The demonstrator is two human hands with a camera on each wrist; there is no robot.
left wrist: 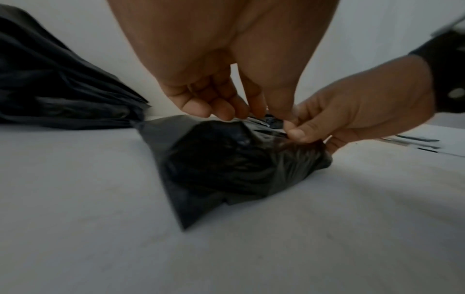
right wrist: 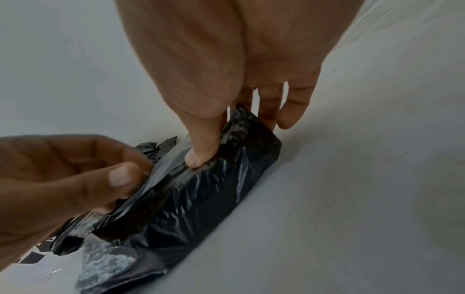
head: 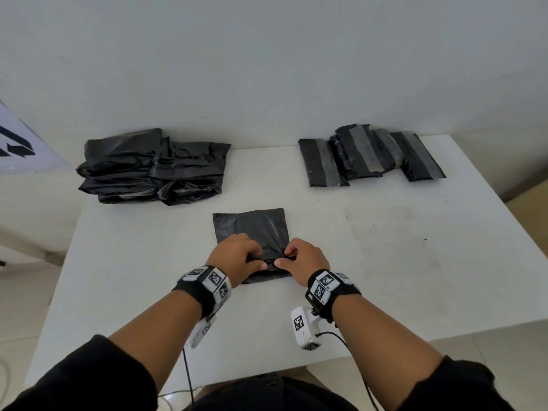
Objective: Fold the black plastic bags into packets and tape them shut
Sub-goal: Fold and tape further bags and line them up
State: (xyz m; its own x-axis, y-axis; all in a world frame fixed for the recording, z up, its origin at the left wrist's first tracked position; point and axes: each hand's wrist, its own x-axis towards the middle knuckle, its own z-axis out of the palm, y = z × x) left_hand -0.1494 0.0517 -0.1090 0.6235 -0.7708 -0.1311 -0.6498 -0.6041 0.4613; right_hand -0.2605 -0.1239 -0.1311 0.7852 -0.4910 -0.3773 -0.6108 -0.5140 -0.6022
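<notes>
Two hands, left hand (head: 237, 254), right hand (head: 305, 258), pinching black bag (head: 252, 223) fold

Bag (head: 252, 225): glossy black.
Table (head: 385, 277): white, faintly smudged.
Packets (head: 367, 154): black with grey tape stripes.
Pile of bags (head: 151, 167): black.
Wrist markers (head: 321, 284): black-and-white squares.
Sleeves (head: 89, 378): black.

On the table (head: 385, 262): bag (head: 252, 226) lying centre before me under my hands; unfolded bags (head: 154, 167) sitting behind-left; taped packets (head: 367, 155) sitting behind-right.
</notes>
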